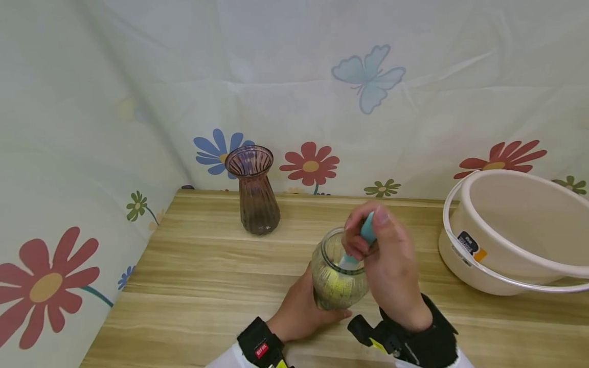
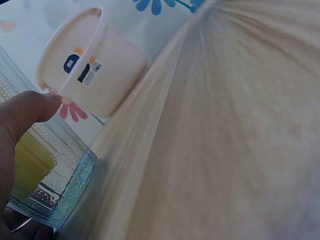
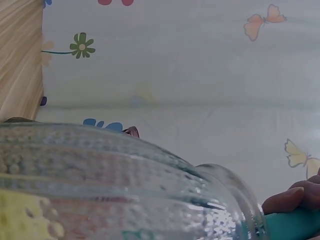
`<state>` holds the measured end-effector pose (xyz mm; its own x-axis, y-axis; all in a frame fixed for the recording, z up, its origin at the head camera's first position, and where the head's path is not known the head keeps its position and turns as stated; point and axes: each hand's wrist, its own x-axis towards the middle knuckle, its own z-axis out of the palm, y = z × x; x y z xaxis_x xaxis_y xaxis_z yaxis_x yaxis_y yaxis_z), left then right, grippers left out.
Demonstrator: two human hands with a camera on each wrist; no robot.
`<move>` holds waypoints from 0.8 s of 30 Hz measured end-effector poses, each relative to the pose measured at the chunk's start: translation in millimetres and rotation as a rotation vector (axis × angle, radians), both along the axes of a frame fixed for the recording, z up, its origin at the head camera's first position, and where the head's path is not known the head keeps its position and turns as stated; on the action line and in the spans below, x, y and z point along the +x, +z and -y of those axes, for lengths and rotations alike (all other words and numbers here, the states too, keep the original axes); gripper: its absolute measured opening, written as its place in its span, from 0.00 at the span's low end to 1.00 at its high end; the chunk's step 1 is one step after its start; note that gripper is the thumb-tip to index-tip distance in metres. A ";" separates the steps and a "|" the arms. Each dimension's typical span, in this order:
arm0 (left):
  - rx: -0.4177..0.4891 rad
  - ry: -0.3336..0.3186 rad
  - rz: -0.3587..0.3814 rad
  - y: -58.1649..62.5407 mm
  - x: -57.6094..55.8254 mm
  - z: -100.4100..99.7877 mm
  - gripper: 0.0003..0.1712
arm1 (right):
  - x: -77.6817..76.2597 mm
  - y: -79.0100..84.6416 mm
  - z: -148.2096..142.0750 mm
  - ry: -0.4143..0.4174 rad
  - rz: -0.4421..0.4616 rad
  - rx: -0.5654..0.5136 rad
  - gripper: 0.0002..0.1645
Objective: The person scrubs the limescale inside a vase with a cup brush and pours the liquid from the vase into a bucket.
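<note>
A clear textured glass jar (image 1: 338, 294) is tilted slightly on the wooden table, gripped low round its side by my left hand (image 1: 301, 306). In the left wrist view the thumb (image 2: 30, 112) lies along the glass. My right hand (image 1: 391, 260) grips the teal handle (image 1: 368, 230) of a sponge bottle brush, which reaches down through the jar's mouth. Its yellow sponge head (image 3: 25, 215) shows through the glass in the right wrist view. Farther back stands a purple ribbed glass vase (image 1: 259, 204), upright and touched by neither hand.
To the right stands a cream plastic bucket (image 1: 501, 276) with its handle hanging down in front. A flower-printed curtain (image 1: 294, 76) backs the wooden table (image 1: 198, 276) and also borders its left side.
</note>
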<state>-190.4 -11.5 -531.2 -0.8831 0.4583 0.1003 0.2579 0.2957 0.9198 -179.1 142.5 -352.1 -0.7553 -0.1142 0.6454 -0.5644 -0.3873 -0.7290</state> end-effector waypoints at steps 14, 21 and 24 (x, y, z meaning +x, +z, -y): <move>-0.026 0.004 -0.022 -1.6 0.7 0.1 0.65 | 1.5 2.3 -7.8 -0.001 -0.132 -0.277 0.25; -0.035 0.013 -0.035 -0.8 1.3 0.6 0.65 | 1.9 3.9 -8.2 0.024 -0.180 -0.344 0.26; -0.031 0.014 -0.033 0.0 1.2 0.5 0.64 | 2.8 3.7 -6.5 0.015 -0.218 -0.372 0.25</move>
<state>-189.1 -12.0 -531.2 -0.8859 0.4494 0.1152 0.2836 0.3281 0.9011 -176.3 149.1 -348.4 -0.5969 0.1467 0.7888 -0.6821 -0.6105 -0.4026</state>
